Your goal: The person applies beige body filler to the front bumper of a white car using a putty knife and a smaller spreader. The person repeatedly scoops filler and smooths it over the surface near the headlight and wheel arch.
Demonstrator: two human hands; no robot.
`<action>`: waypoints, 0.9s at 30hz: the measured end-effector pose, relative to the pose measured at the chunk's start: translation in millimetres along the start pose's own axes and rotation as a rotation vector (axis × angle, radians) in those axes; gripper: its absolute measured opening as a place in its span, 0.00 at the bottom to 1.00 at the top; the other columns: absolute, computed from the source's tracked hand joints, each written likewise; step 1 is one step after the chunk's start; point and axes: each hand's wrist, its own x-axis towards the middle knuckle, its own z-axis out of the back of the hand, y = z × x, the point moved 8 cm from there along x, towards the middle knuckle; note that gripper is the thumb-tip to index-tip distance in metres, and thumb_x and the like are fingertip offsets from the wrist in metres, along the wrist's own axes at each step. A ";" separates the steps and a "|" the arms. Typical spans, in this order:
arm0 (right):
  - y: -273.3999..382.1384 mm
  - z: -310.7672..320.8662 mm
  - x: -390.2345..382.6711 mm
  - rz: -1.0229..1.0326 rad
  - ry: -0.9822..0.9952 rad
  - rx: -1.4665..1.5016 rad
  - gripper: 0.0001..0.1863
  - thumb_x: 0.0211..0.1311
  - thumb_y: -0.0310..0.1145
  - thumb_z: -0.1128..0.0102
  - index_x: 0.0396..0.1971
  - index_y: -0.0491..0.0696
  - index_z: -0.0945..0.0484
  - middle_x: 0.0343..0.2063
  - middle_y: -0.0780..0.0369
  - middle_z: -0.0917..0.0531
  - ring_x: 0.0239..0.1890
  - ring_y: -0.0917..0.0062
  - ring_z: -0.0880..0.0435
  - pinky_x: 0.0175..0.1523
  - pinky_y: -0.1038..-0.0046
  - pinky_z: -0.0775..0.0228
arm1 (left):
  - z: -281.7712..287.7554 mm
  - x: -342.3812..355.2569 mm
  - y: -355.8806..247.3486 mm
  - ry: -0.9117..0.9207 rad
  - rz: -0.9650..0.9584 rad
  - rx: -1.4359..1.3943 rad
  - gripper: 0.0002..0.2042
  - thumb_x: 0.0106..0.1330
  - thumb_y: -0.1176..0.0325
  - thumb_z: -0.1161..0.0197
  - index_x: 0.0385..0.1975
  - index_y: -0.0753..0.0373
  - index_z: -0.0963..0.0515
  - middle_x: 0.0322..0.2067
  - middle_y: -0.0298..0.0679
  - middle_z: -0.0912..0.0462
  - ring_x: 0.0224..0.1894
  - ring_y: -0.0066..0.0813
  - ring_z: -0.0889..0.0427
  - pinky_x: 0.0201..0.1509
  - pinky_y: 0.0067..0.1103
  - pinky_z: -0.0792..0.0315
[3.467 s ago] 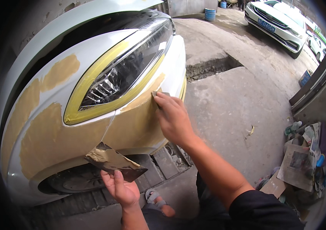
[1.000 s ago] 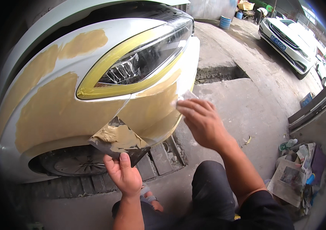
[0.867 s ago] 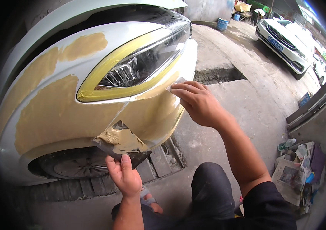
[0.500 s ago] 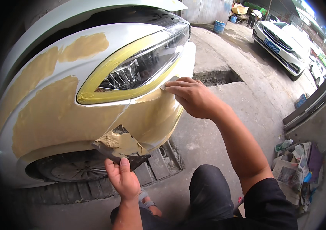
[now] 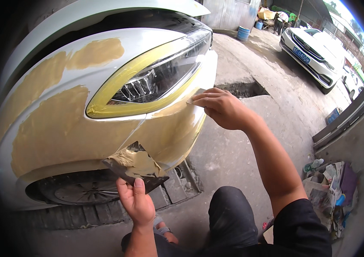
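Observation:
A white car's front corner [image 5: 147,33] carries smooth tan patches of body filler [image 5: 53,124] on its fender and bumper. Yellow masking tape [image 5: 105,96] rings the headlight [image 5: 156,79]. My right hand [image 5: 222,107] pinches a small putty spreader [image 5: 194,97], its edge at the bumper just below the headlight's outer part; most of the spreader is hidden by my fingers. In my left hand [image 5: 138,201] is a dark square putty board [image 5: 152,183] with a heap of tan filler [image 5: 132,160] on it, held low in front of the wheel arch.
The front wheel [image 5: 83,192] stands beside a floor grating [image 5: 100,214]. A broken pit [image 5: 246,89] opens in the concrete past the bumper. Crumpled paper and rubbish [image 5: 329,192] lie at right by a metal post. Farther off are another white car [image 5: 310,53], a blue drum [image 5: 243,33] and a bent-over person [image 5: 280,19].
My right hand with the spreader has shifted slightly right along the bumper, away from the headlight's lower edge. My left hand holds the putty board in nearly the same place.

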 end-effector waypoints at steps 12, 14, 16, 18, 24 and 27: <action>15.0 15.5 17.2 0.059 0.033 0.036 0.18 0.67 0.22 0.46 0.53 0.49 0.13 0.54 0.56 0.13 0.61 0.59 0.19 0.67 0.60 0.26 | 2.0 -0.4 -0.7 0.009 -0.028 0.017 0.13 0.79 0.75 0.47 0.60 0.67 0.31 0.56 0.42 0.21 0.58 0.28 0.23 0.69 0.30 0.33; 23.1 16.2 19.8 0.066 0.056 0.029 0.19 0.68 0.23 0.46 0.54 0.49 0.14 0.53 0.56 0.13 0.61 0.59 0.19 0.67 0.59 0.26 | 1.0 0.9 -1.9 0.009 -0.025 0.023 0.13 0.79 0.75 0.47 0.60 0.67 0.31 0.57 0.42 0.21 0.59 0.28 0.24 0.69 0.30 0.34; 32.8 16.6 22.4 0.114 0.095 0.028 0.19 0.69 0.24 0.47 0.54 0.50 0.14 0.52 0.55 0.13 0.61 0.59 0.19 0.66 0.59 0.25 | 0.3 2.2 -3.4 -0.014 -0.014 0.025 0.12 0.78 0.76 0.47 0.59 0.67 0.31 0.55 0.42 0.21 0.57 0.27 0.24 0.68 0.28 0.34; 28.9 14.3 24.5 0.017 0.169 -0.002 0.19 0.70 0.25 0.49 0.55 0.51 0.14 0.52 0.55 0.13 0.62 0.60 0.19 0.66 0.59 0.26 | 1.6 1.6 -3.0 -0.079 0.016 0.025 0.11 0.77 0.76 0.46 0.56 0.68 0.30 0.51 0.40 0.21 0.53 0.23 0.25 0.65 0.25 0.33; 37.2 13.6 26.7 0.020 0.161 -0.010 0.20 0.71 0.26 0.50 0.57 0.52 0.15 0.53 0.56 0.14 0.61 0.60 0.19 0.66 0.57 0.26 | -0.8 4.2 -5.5 -0.061 0.008 0.037 0.11 0.78 0.76 0.47 0.56 0.68 0.30 0.52 0.40 0.21 0.53 0.23 0.25 0.65 0.25 0.33; 41.7 10.6 26.7 0.039 0.148 -0.013 0.21 0.70 0.26 0.50 0.58 0.51 0.16 0.54 0.57 0.14 0.62 0.60 0.20 0.65 0.57 0.26 | -4.9 4.5 -6.8 0.006 -0.018 0.002 0.15 0.78 0.76 0.47 0.62 0.67 0.31 0.58 0.43 0.21 0.61 0.29 0.25 0.71 0.29 0.36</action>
